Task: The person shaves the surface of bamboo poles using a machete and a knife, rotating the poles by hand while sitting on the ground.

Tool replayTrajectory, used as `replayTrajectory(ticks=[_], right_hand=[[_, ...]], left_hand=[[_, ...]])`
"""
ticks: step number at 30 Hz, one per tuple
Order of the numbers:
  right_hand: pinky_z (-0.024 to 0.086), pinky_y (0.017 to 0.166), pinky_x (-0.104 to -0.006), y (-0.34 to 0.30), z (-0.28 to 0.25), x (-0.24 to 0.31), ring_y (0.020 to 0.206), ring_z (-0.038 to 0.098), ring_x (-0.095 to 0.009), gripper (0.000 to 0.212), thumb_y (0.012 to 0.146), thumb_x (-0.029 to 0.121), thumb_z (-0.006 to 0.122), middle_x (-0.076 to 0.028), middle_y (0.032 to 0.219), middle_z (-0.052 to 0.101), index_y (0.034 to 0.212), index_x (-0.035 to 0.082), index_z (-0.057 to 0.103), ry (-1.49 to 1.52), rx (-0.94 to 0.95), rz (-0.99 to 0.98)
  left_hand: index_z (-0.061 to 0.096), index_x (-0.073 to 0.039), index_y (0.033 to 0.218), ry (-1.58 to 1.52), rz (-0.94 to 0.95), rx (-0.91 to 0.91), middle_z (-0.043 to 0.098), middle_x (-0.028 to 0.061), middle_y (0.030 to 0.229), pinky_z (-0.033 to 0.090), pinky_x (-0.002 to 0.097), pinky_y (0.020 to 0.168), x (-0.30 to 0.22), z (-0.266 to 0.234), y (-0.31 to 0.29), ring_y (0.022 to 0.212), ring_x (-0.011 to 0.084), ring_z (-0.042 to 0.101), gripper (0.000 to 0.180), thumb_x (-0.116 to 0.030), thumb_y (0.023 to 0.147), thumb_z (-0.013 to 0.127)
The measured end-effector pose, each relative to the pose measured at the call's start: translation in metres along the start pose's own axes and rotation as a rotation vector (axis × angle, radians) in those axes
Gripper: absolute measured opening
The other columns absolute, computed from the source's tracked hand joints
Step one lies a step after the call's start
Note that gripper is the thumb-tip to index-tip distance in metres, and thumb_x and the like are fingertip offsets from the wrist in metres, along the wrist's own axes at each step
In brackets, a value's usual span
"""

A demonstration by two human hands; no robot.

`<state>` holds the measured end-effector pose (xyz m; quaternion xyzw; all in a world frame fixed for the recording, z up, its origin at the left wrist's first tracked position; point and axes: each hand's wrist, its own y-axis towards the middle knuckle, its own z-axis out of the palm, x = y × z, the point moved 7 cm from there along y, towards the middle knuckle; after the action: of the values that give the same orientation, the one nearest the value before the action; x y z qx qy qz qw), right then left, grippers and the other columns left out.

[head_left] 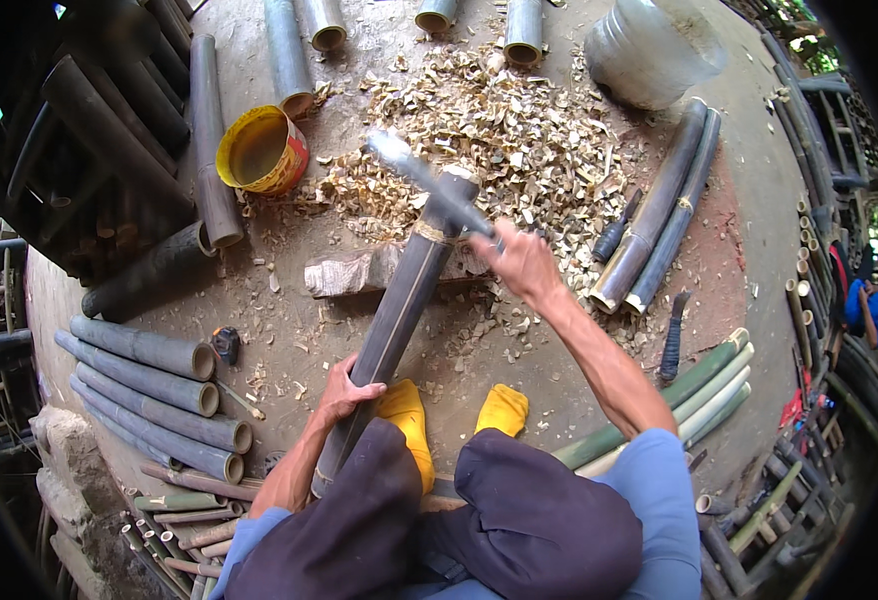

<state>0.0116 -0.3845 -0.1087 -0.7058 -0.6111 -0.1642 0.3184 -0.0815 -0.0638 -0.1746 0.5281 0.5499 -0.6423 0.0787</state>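
Note:
A dark bamboo pole (399,310) slants from beside my left leg up and away. Its far part lies across a pale wooden block (344,274). My left hand (350,390) is wrapped round the near part of the pole. In my right hand (521,262) is a chopping knife (424,180), its blade smeared by motion and crossing over the far end of the pole. Whether the blade touches the bamboo, I cannot tell. Pale wood chips (499,125) lie heaped beyond the pole.
A yellow and red bucket (263,150) stands at the far left, a cloudy plastic container (649,55) at the far right. Cut bamboo lengths (149,390) lie at left, two more poles (659,205) at right. Near those are a dark-handled tool (614,230) and a knife (673,340).

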Motion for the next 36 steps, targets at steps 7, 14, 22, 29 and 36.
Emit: replayTrajectory(ticks=[7, 14, 22, 29, 36], right_hand=[[0.037, 0.026, -0.0280, -0.011, 0.021, 0.006, 0.034, 0.043, -0.012, 0.056, 0.090, 0.061, 0.037, -0.001, 0.046, 0.045, 0.083, 0.006, 0.049, -0.188, 0.131, -0.197], [0.039, 0.027, -0.0254, -0.033, 0.036, 0.029, 0.036, 0.045, -0.011, 0.051, 0.093, 0.054, 0.036, -0.002, 0.047, 0.045, 0.076, 0.007, 0.044, -0.314, 0.186, -0.345], [0.035, 0.027, -0.0200, -0.005, -0.037, -0.029, 0.036, 0.038, -0.004, 0.053, 0.090, 0.057, 0.040, -0.003, 0.052, 0.051, 0.084, 0.005, 0.044, 0.094, -0.161, 0.113], [0.047, 0.059, -0.0394, -0.062, 0.001, -0.079, 0.061, 0.059, -0.026, 0.048, 0.071, 0.031, 0.074, -0.012, 0.068, 0.056, 0.092, 0.000, 0.043, 0.128, -0.326, 0.394], [0.049, 0.056, -0.0362, -0.115, 0.010, -0.028, 0.061, 0.059, -0.024, 0.035, 0.077, 0.020, 0.063, -0.013, 0.079, 0.060, 0.098, 0.001, 0.041, 0.296, -0.278, 0.295]], left_hand=[[0.060, 0.002, 0.102, -0.098, -0.072, 0.074, 0.062, 0.0058, 0.088, 0.046, 0.0301, 0.075, 0.011, -0.004, 0.003, 0.080, 0.0138, 0.057, 0.063, -0.037, 0.055, 0.076], [0.061, 0.002, 0.103, -0.131, -0.057, 0.121, 0.063, 0.0056, 0.088, 0.045, 0.0286, 0.074, 0.020, -0.012, -0.002, 0.079, 0.0135, 0.056, 0.060, -0.035, 0.059, 0.073], [0.051, 0.001, 0.119, 0.224, 0.172, -0.102, 0.061, 0.0136, 0.104, 0.045, 0.0345, 0.087, 0.004, -0.007, -0.029, 0.094, 0.0229, 0.059, 0.078, -0.040, 0.059, 0.078], [0.049, 0.003, 0.115, 0.193, 0.143, -0.188, 0.059, 0.0155, 0.101, 0.045, 0.0352, 0.083, -0.074, -0.049, -0.031, 0.094, 0.0239, 0.057, 0.078, -0.036, 0.054, 0.078], [0.054, 0.003, 0.101, -0.446, 0.628, -0.355, 0.061, 0.0082, 0.083, 0.051, 0.0282, 0.059, -0.268, -0.132, -0.021, 0.066, 0.0152, 0.059, 0.043, -0.017, 0.067, 0.071]])
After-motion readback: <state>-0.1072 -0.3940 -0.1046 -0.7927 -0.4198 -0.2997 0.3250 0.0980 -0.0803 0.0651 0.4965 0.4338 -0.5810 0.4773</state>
